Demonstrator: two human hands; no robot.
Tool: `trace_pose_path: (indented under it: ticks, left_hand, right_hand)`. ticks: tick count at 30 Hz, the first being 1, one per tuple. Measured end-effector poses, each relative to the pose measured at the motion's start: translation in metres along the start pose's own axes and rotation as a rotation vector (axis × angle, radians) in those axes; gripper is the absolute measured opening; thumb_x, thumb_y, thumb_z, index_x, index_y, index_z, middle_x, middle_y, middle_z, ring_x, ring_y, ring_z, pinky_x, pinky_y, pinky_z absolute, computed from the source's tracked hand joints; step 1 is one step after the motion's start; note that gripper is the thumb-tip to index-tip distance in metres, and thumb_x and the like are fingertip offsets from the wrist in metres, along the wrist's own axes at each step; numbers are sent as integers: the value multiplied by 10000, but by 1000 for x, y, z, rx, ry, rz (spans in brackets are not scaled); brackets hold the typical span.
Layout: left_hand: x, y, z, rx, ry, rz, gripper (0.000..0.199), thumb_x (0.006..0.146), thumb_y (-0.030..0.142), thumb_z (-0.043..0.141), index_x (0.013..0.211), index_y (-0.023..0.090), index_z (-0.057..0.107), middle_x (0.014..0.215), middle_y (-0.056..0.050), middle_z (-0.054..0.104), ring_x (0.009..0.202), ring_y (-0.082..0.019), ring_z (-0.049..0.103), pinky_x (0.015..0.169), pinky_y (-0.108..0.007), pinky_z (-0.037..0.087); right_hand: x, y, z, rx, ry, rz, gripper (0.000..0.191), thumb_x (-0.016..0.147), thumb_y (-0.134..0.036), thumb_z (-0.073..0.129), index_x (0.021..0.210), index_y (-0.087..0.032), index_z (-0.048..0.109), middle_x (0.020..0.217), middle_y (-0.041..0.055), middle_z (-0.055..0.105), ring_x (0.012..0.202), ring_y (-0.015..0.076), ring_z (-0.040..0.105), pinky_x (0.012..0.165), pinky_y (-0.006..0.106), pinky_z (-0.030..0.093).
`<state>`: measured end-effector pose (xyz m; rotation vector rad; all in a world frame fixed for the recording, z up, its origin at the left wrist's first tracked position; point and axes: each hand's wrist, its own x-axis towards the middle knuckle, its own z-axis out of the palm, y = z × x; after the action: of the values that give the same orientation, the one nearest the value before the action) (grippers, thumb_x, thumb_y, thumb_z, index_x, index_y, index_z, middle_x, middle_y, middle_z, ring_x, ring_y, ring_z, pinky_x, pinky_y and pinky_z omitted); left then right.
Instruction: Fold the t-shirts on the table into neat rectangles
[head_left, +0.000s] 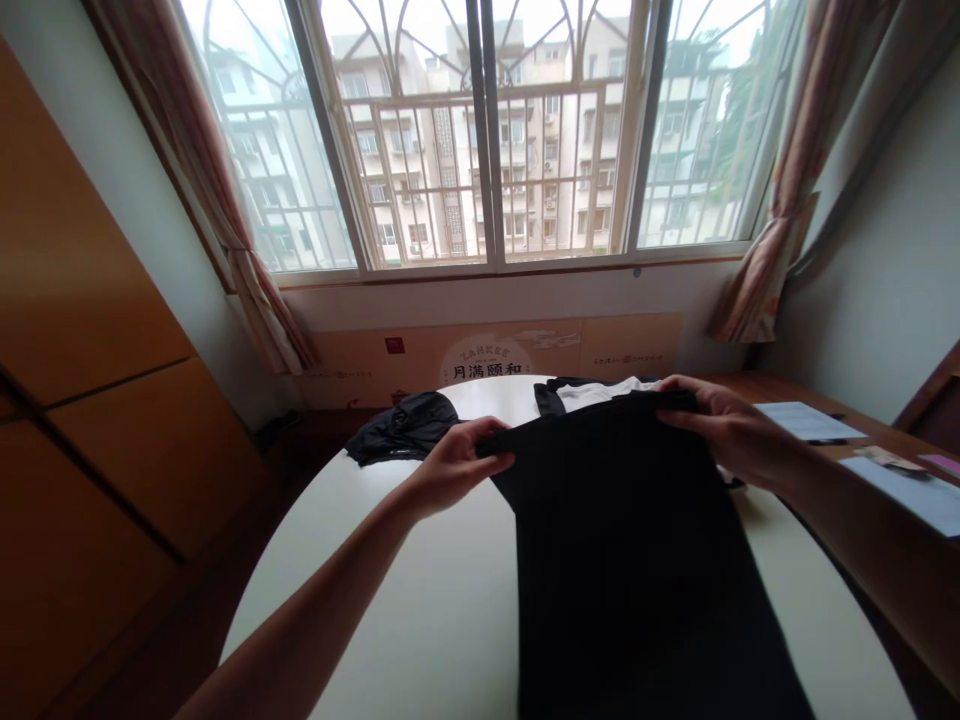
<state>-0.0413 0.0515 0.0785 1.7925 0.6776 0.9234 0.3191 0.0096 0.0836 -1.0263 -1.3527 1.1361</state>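
Note:
A black garment [630, 560] is stretched between my two hands above a round white table [405, 590]. It looks like folded cloth, but its exact kind does not show. Its upper left corner is pinched by my left hand [454, 465], thumb and fingers closed. My right hand [716, 425] grips the upper right corner. The cloth hangs down toward me and runs out of the bottom of the view. Its lower end is out of sight.
A dark crumpled garment [401, 428] lies at the table's far left edge. Black and white clothes [600, 392] lie at the far side, partly behind the held cloth. Papers [810, 421] rest on a wooden surface at right. An orange cabinet [90, 300] stands at left, a window [487, 150] ahead.

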Motion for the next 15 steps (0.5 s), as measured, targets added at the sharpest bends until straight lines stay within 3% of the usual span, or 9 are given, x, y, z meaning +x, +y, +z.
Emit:
trace_pose_path:
  ticks: [4,6,9,12,15]
  left_hand:
    - [62,19,24,-83,29,71,322,774,352,884,961,156,710,855,-13,674,793,-148,632,719,-243,483]
    - [101,20,32,-116,105,87,284,772,314,872,935,157,700,798,-1,655,713,-126,617,669,-228,477]
    - [157,16,41,-112,211,74,169,826,256,800,866,152,672,724,7,622,608,-103,566,598,-216,451]
    - [196,6,46,-21,349,9,117,881,238,729,868,147,656,755,-24,647,651,-139,610,612,-240,479]
    - [207,-14,52,182,451,-168,170,886,258,732,978,128,672,853,-84,694,837,-219,689,691,-271,521]
  right_hand:
    - [20,-39,-48,-29,153,-15,298,853,-299,859,1078,-202,690,919,71,737,695,158,682,643,311,526]
    - [42,-52,-70,-88,256,-17,189,955,-235,755,1102,-127,709,951,143,747,698,145,685,663,330,512]
    - [88,-61,-97,-161,318,-22,193,987,-184,693,1159,-97,707,1011,184,754,735,159,704,703,339,536]
    - [139,-48,-111,-339,419,7,256,972,-201,697,1211,-109,675,1024,143,746,724,148,705,696,287,545]
    - [179,-10,-111,-630,459,50,230,977,-232,687,1173,-113,664,986,97,738,714,139,680,691,264,543]
